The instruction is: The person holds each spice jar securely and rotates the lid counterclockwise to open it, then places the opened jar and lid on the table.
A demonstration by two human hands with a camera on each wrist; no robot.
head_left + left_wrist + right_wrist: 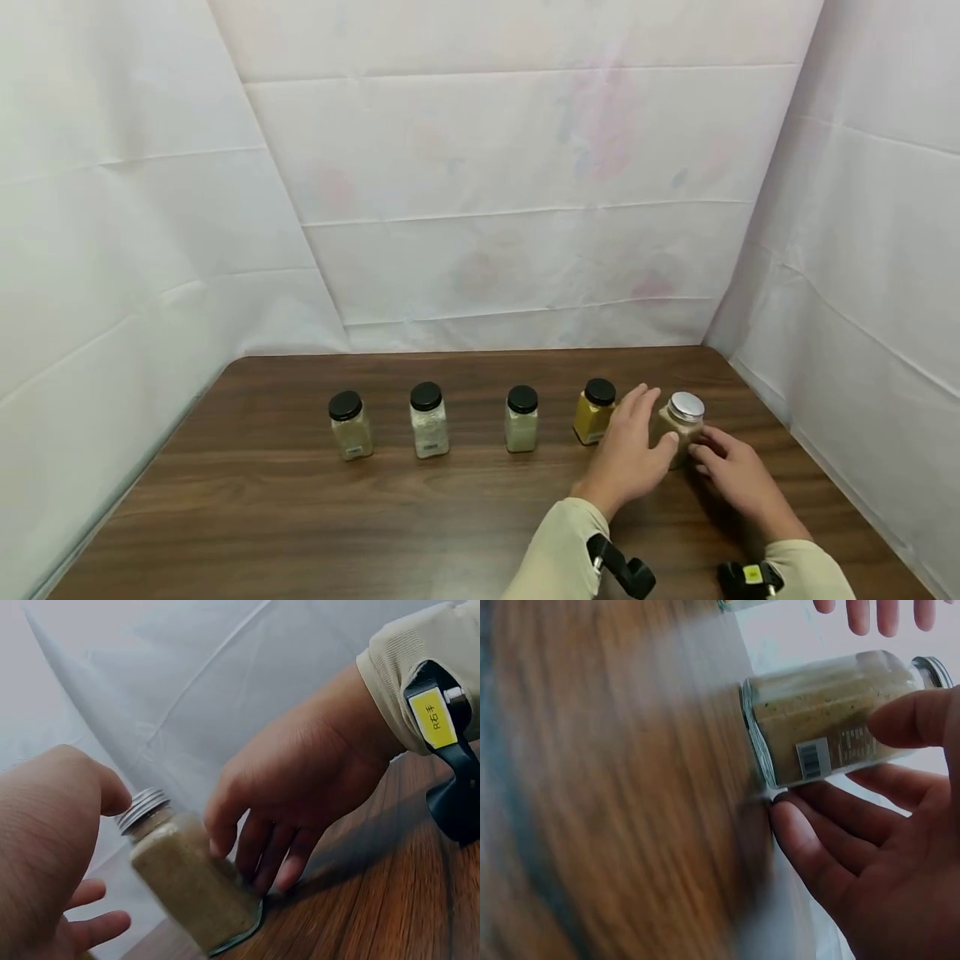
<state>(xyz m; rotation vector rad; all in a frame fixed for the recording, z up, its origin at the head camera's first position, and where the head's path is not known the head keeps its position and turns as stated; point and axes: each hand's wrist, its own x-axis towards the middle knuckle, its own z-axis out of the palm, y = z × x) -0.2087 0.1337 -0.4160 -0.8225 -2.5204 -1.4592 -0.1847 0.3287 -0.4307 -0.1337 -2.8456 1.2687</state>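
Note:
A square glass jar of beige-tan powder (pixel 677 433) with a silver screw lid stands at the right end of a row of jars. My left hand (pixel 628 450) reaches along its left side, thumb near the lid and fingers extended apart from the glass. On the other side, my right hand (pixel 742 479) holds the jar, its thumb against the labelled face and its fingers bent around the lower side. The right wrist view shows the barcode label on this glass jar (pixel 817 724). Beside the left fingers stands a yellow-powder jar (pixel 592 414) with a black lid.
Farther left stand a pale green-white jar (pixel 521 425), a whitish jar (pixel 430 425) and a beige jar (pixel 351 429), all black-lidded. The brown wooden table (pixel 337 525) is enclosed by white cloth walls (pixel 487 167). Black camera mounts sit on both wrists.

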